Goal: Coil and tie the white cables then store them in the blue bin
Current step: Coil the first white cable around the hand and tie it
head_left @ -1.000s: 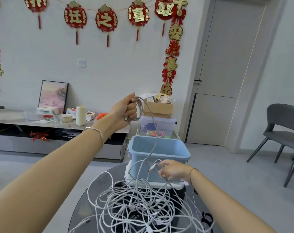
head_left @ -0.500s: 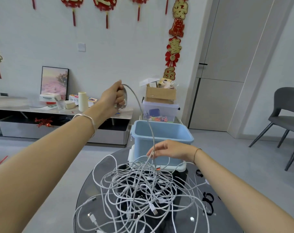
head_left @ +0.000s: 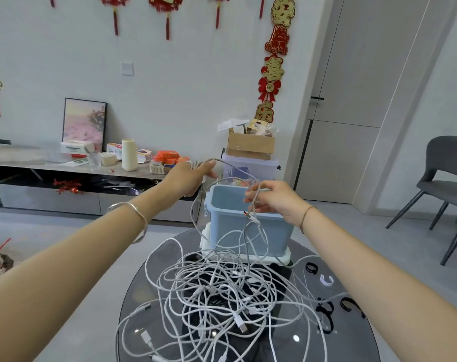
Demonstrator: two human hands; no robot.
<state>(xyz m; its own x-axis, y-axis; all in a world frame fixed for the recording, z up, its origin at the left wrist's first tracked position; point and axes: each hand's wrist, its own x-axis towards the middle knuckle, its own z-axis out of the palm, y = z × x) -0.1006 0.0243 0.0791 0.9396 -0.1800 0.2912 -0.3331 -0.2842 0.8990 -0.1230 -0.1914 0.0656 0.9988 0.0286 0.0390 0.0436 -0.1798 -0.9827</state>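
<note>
A tangle of white cables [head_left: 222, 291] lies on the round glass table [head_left: 352, 343]. Behind it stands the empty blue bin [head_left: 222, 226] on a white lid. My left hand [head_left: 188, 178] is raised left of the bin and grips several loops of one white cable [head_left: 235, 168]. That cable arcs over to my right hand [head_left: 271, 198], which pinches its free end above the bin's rim. The plug [head_left: 252, 216] dangles just below those fingers.
Black and white cable ties [head_left: 326, 307] lie on the table's right side. Beyond the bin stand a clear storage box [head_left: 251, 169] with a cardboard box on it, and a low cabinet [head_left: 65, 178] along the wall. A grey chair [head_left: 446, 184] stands at the right.
My left hand has come down and toward the bin with its loops. My right hand has lifted from the pile, carrying the cable's end up over the bin. The view has tilted down.
</note>
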